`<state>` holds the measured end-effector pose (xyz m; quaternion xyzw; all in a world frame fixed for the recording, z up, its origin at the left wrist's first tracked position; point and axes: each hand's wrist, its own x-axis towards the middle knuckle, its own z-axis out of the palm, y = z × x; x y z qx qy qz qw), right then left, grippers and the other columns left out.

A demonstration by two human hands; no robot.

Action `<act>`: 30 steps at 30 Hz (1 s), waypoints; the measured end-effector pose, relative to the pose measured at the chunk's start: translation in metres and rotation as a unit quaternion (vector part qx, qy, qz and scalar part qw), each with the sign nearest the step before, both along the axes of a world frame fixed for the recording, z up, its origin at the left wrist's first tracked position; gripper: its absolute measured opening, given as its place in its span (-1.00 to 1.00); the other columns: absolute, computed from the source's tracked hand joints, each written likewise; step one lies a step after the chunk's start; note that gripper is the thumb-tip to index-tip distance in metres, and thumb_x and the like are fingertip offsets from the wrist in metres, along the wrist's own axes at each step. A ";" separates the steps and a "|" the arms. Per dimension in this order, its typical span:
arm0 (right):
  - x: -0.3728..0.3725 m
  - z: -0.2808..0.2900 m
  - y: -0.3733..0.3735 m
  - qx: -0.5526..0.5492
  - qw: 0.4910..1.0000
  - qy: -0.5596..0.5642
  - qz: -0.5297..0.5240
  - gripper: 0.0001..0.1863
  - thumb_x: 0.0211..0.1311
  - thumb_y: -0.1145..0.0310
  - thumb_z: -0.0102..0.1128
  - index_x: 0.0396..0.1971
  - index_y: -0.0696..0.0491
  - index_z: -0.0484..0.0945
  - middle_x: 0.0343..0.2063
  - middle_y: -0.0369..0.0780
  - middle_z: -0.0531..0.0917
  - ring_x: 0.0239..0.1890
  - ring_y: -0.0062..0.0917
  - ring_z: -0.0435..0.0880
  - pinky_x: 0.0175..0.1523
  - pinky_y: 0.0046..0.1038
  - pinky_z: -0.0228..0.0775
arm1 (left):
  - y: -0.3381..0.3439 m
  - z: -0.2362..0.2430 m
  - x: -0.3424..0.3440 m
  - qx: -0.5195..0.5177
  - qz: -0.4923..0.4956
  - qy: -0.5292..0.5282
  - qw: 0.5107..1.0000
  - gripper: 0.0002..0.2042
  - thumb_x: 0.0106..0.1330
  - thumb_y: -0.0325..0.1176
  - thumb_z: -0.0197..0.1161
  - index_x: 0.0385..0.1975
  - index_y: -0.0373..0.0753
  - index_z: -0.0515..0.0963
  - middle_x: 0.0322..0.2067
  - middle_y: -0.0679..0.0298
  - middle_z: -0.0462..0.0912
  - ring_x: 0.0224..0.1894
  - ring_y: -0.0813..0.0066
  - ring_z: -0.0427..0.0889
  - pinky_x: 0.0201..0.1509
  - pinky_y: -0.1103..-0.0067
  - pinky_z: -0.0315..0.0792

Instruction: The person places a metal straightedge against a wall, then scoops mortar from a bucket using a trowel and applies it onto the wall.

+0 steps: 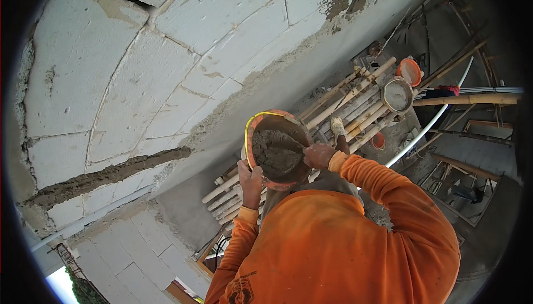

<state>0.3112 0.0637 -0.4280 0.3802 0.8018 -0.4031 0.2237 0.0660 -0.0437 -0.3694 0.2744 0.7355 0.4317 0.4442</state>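
Observation:
An orange bucket point(250, 137) with a yellow rim edge is in front of my chest, with wet grey mortar point(275, 151) inside. My left hand point(251, 183) grips its near left side, thumb up at the rim. At the right rim, my right hand point(319, 154) is closed around what looks like a trowel point(290, 142), its mortar-coated blade reaching into the bucket. The handle is hidden by my fingers. Both forearms are in orange sleeves.
A pale block wall point(166, 71) with mortar-filled grooves rises at the left. Bamboo poles point(355, 109) form a platform below, where my shoe point(337, 127) rests. A mortar-filled tub point(397, 96) and another orange bucket point(410, 71) stand there. A white pipe point(427, 129) crosses at right.

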 end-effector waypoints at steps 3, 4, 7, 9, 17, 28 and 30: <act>0.000 -0.005 -0.004 -0.042 0.997 0.061 0.019 -0.62 0.42 0.19 -0.01 -0.15 0.19 0.67 -0.19 0.00 0.77 -0.12 -0.15 0.78 -0.02 -0.10 0.61 | 0.019 -0.005 0.005 -0.015 0.017 -0.020 1.000 -0.81 0.18 -0.57 0.14 -0.24 -0.29 0.33 -0.31 0.28 0.39 -0.36 0.58 0.44 -0.31 0.58 0.44; 0.000 -0.002 -0.005 -0.086 0.993 0.069 0.030 -0.62 0.41 0.19 -0.02 -0.19 0.20 0.65 -0.26 -0.03 0.78 -0.23 -0.20 0.81 -0.12 -0.13 0.63 | 0.021 -0.004 0.004 -0.013 0.014 -0.009 1.000 -0.80 0.19 -0.57 0.14 -0.23 -0.29 0.33 -0.31 0.28 0.39 -0.36 0.58 0.43 -0.31 0.56 0.43; 0.009 0.014 0.000 -0.297 0.947 0.119 -0.040 -0.62 0.38 0.15 -0.03 -0.25 0.18 0.61 -0.45 -0.13 0.69 -0.48 -0.36 0.71 -0.32 -0.27 0.58 | 0.021 0.003 0.000 -0.031 0.046 -0.044 0.997 -0.79 0.19 -0.57 0.15 -0.22 -0.29 0.32 -0.31 0.28 0.39 -0.36 0.58 0.41 -0.30 0.55 0.42; 0.019 0.024 0.008 -0.355 0.927 0.104 -0.055 -0.62 0.38 0.13 -0.03 -0.28 0.16 0.59 -0.52 -0.19 0.61 -0.54 -0.43 0.63 -0.39 -0.33 0.53 | 0.010 0.011 -0.005 -0.038 0.060 -0.035 0.997 -0.79 0.20 -0.56 0.15 -0.22 -0.28 0.31 -0.32 0.28 0.39 -0.38 0.57 0.43 -0.33 0.55 0.43; -0.014 0.004 0.033 -0.402 0.879 0.236 -0.098 -0.61 0.42 0.07 -0.01 -0.22 0.11 0.59 -0.57 -0.28 0.53 -0.63 -0.57 0.51 -0.52 -0.43 0.42 | -0.014 0.009 -0.046 -0.008 0.118 -0.075 0.990 -0.79 0.24 -0.58 0.14 -0.19 -0.24 0.31 -0.34 0.27 0.48 -0.47 0.54 0.55 -0.48 0.56 0.55; 0.082 0.022 -0.019 -0.422 0.530 0.453 -0.579 -0.74 0.52 0.24 0.03 0.00 0.09 0.47 -0.48 -0.27 0.56 -0.62 -0.63 0.53 -0.56 -0.54 0.44 | -0.041 -0.020 -0.089 -0.044 0.132 -0.077 0.987 -0.69 0.16 -0.59 0.13 -0.11 -0.30 0.25 -0.22 0.14 0.47 -0.42 0.44 0.57 -0.39 0.52 0.56; 0.099 0.032 -0.015 -0.328 0.485 0.510 -0.631 -0.75 0.52 0.25 0.03 0.00 0.10 0.46 -0.48 -0.28 0.56 -0.61 -0.63 0.54 -0.55 -0.54 0.44 | -0.051 -0.024 -0.100 -0.062 0.117 -0.051 0.990 -0.69 0.15 -0.54 0.18 -0.14 -0.29 0.25 -0.30 0.16 0.47 -0.47 0.46 0.54 -0.44 0.50 0.50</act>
